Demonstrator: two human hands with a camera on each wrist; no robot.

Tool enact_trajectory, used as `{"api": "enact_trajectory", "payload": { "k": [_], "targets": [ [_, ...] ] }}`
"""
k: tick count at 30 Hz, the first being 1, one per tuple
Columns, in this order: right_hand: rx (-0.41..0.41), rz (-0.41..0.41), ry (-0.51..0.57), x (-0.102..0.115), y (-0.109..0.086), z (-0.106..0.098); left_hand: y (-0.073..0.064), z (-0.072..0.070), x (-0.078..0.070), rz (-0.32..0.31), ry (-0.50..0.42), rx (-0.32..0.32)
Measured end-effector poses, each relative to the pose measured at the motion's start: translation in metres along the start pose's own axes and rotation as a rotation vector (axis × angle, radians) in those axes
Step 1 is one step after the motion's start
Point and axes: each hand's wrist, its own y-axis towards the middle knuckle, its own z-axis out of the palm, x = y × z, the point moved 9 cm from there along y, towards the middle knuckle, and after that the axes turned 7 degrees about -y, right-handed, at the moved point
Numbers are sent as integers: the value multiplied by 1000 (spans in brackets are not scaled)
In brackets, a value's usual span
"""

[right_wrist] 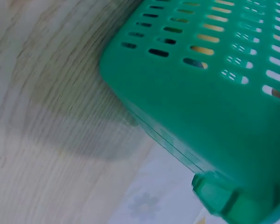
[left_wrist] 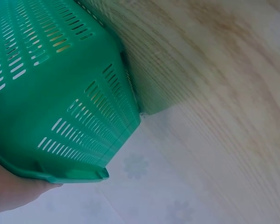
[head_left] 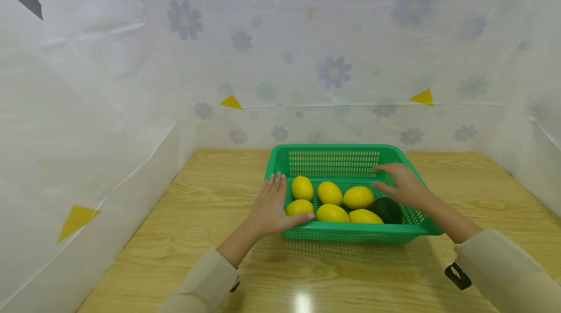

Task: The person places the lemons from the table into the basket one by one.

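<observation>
A green plastic basket (head_left: 350, 230) with slotted walls sits on the table, holding several yellow lemons (head_left: 358, 198) in two rows. A dark green, rounded fruit (head_left: 387, 211), avocado-like, lies at the right end of the front row. My left hand (head_left: 273, 208) rests on the basket's left rim with straight fingers, its thumb stretched over the front corner. Above the right part of the basket is my right hand (head_left: 405, 186), thumb and fingers spread apart with nothing between them. The left wrist view shows part of the left hand (left_wrist: 14, 189) against the basket's rim (left_wrist: 74, 176).
The wooden table (head_left: 197, 220) extends on both sides of the basket and in front of it. White sheeting with printed flowers (head_left: 335, 72) closes off the back, and plain white sheeting (head_left: 87, 108) stands at the left. A black strap (head_left: 458, 276) hangs by the right sleeve.
</observation>
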Motion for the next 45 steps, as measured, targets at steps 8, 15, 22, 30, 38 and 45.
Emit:
{"api": "enact_trajectory", "payload": {
  "k": [8,15,22,30,38,45],
  "targets": [
    [-135,19,85,-7,-21,-21,-5,-10,1,71,-37,-118],
    [-252,9,98,-18,-40,-32,-15,-29,-3,201,-49,-375],
    [-301,58,68,-38,-59,-36,-24,-41,12,199,-49,-414],
    [-264,150,-69,-65,-80,-38,-31,-50,42,143,44,-353],
    [-177,258,-190,-90,-96,-38,-37,-63,81,65,117,-362],
    [-109,305,-270,-102,-103,-28,-41,-58,101,8,218,-291]
  ]
}}
